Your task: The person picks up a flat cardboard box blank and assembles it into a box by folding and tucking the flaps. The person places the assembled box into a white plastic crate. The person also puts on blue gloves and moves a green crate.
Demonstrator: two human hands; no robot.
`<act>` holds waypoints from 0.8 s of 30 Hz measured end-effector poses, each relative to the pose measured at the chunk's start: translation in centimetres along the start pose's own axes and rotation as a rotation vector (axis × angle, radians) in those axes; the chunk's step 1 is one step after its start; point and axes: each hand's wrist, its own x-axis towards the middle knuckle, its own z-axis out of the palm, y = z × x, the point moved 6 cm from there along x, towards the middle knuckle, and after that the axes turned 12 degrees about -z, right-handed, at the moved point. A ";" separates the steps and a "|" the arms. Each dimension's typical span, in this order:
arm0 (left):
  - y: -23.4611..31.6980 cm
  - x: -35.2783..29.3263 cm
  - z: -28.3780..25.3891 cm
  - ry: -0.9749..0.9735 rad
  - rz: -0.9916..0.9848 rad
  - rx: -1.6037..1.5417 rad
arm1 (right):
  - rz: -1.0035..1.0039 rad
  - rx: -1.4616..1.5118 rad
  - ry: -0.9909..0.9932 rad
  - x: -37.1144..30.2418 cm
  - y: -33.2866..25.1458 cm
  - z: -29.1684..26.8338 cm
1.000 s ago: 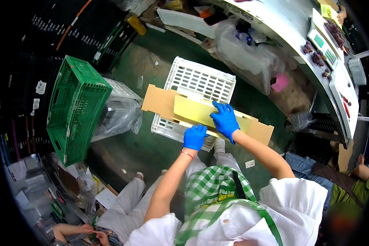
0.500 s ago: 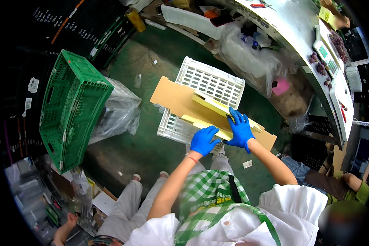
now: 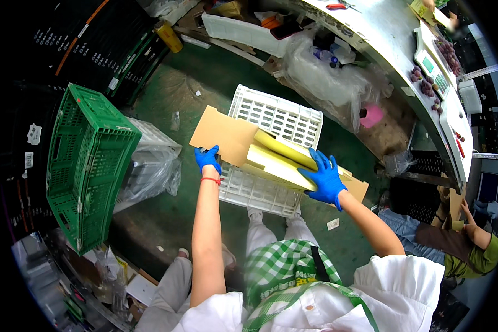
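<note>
A partly folded cardboard box (image 3: 227,133), brown on its flat end flap with yellow raised side panels (image 3: 276,166), lies across an upturned-looking white plastic crate (image 3: 285,113) in front of me. My left hand (image 3: 207,159), in a blue glove, grips the near edge of the brown flap at the box's left end. Toward the other end, my right hand (image 3: 326,180), also blue-gloved, holds the yellow panels, its fingers spread over their upper edges and its thumb on the near panel.
A green folding crate (image 3: 94,166) stands at the left beside a plastic-wrapped white crate (image 3: 155,149). At right, a metal workbench (image 3: 371,39) carries a scale (image 3: 434,69) and grapes (image 3: 428,87). A co-worker (image 3: 442,238) sits at far right; another person's legs (image 3: 169,290) show lower left.
My left hand has moved left from the near yellow panel to the brown end flap. The yellow panels stand closer together, and my right hand has stayed on them.
</note>
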 end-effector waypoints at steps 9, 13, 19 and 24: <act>3.1 -9.6 6.2 -0.036 0.823 0.758 | 0.031 0.052 0.052 -0.4 2.8 -1.8; 1.5 -9.7 5.5 -0.066 1.074 1.176 | -0.014 0.052 0.093 0.7 2.7 -2.1; 0.5 -8.3 7.0 -0.552 0.964 1.275 | -0.027 0.043 0.026 1.5 3.4 -1.8; -1.2 -2.2 6.8 -0.574 0.208 0.918 | -0.045 0.062 0.065 1.8 3.5 -2.0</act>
